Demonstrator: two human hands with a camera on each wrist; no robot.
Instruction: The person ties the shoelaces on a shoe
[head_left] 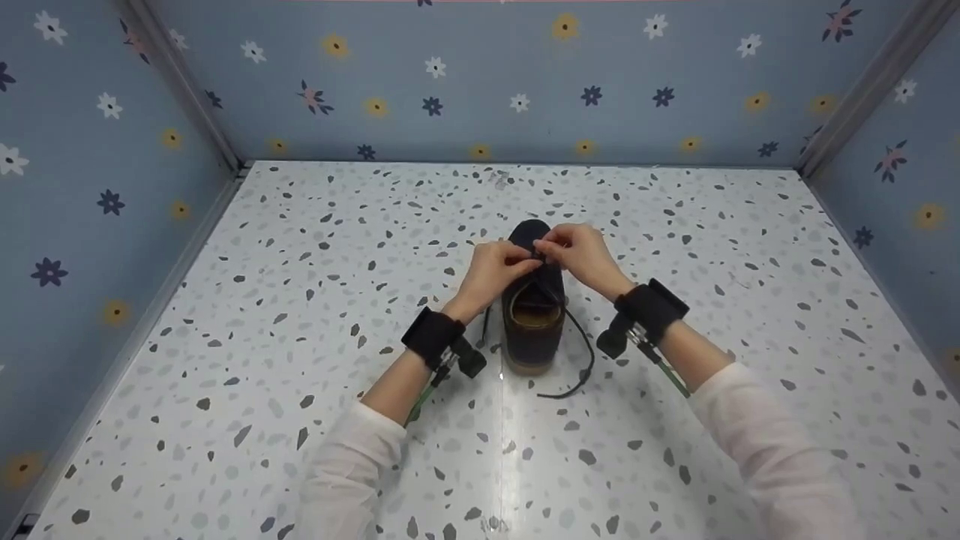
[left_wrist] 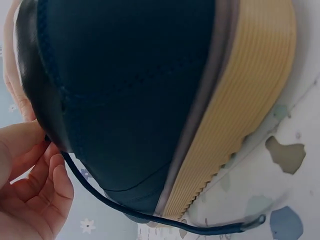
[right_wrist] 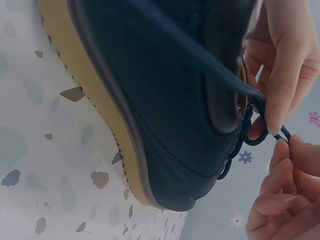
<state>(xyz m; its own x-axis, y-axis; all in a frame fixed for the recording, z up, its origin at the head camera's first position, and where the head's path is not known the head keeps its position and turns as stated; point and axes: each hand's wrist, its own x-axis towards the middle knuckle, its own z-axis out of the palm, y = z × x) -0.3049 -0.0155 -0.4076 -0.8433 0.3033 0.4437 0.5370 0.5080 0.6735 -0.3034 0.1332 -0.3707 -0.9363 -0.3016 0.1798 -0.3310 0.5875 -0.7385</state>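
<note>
A dark blue lace-up shoe (head_left: 533,341) with a ridged tan sole (left_wrist: 240,100) stands on the table, toe pointing away from me. Over its lacing, my left hand (head_left: 491,268) pinches the dark shoelace (right_wrist: 256,137) between thumb and fingers. Close beside it, the right hand (head_left: 589,259) pinches the lace too, its fingertips almost meeting the left ones. One long lace end (head_left: 589,360) curves down to the table right of the heel. On the shoe's left side, another lace end (left_wrist: 200,230) hangs loose. The fingers partly hide the upper lacing.
The white speckled tabletop (head_left: 300,450) spreads out around the shoe. Blue flowered panels (head_left: 480,82) enclose it at the back and both sides. Each wrist wears a black strap (head_left: 433,337) with a small camera and a green cable.
</note>
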